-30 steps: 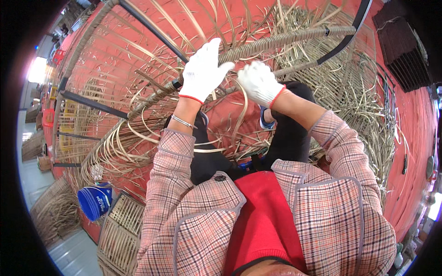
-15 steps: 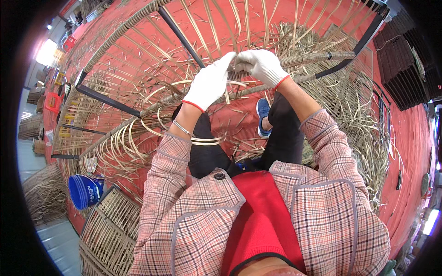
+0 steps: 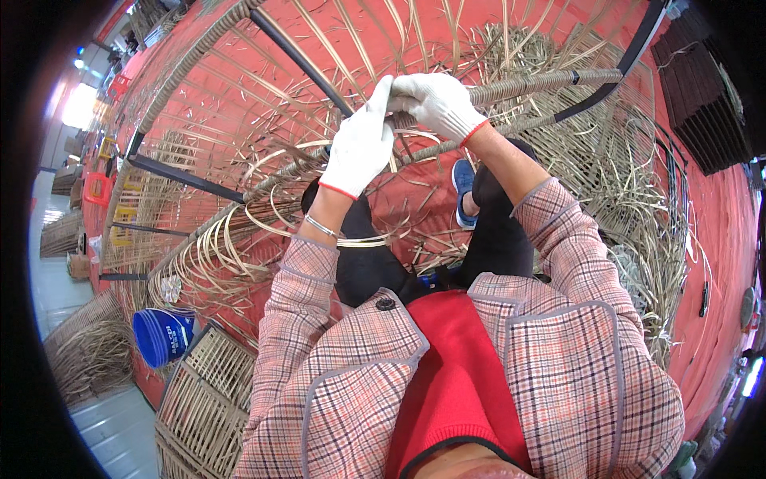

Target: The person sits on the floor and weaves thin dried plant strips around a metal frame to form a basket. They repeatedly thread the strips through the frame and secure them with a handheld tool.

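The right hand (image 3: 437, 104) hides part of the wrapped rail (image 3: 531, 85).

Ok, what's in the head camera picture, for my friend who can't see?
A person's white-gloved left hand and right hand meet over the tan strip-wrapped rail of a black-barred frame. Loose tan strips litter the red floor; a blue plastic bucket sits lower left.

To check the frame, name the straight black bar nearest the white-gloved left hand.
The black bar slanting rightward down beside the left hand; the other bars end farther away.
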The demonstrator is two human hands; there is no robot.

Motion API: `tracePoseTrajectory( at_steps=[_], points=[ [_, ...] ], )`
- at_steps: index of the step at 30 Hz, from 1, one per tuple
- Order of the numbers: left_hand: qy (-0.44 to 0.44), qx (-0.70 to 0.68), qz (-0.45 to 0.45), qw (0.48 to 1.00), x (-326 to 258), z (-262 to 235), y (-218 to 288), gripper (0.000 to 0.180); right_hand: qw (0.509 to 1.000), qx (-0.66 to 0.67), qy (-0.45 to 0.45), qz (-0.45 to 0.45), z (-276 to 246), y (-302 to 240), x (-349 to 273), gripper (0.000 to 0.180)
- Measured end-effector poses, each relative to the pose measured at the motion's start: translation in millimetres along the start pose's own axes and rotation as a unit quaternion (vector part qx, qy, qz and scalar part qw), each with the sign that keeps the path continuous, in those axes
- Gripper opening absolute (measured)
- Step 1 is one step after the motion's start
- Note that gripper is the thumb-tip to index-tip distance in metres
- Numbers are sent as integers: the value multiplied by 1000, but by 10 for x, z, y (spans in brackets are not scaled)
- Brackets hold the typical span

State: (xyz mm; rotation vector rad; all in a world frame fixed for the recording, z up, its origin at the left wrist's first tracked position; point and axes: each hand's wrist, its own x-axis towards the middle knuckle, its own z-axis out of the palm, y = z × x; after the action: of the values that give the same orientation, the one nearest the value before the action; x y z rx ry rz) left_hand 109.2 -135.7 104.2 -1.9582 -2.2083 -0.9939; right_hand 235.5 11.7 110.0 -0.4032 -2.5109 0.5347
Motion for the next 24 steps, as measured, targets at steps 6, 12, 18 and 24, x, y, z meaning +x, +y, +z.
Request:
tracePoseTrajectory(
  at_steps=[6,12,18,24],
  points=[
    [154,-27,48,987,-163,-91,29,42,997,-12,10,79,59,50,94,23],
    [58,166,126,976,-116,-22,42,42,993,-47,-38,102,83,90,296,28],
    [49,123,87,987,-23,143,-16,34,980,-71,-142,116,113,189,456,27],
    [-7,118,63,991,43,140,-98,29,952,-142,250,-107,-33,-5,-195,10]
  ],
)
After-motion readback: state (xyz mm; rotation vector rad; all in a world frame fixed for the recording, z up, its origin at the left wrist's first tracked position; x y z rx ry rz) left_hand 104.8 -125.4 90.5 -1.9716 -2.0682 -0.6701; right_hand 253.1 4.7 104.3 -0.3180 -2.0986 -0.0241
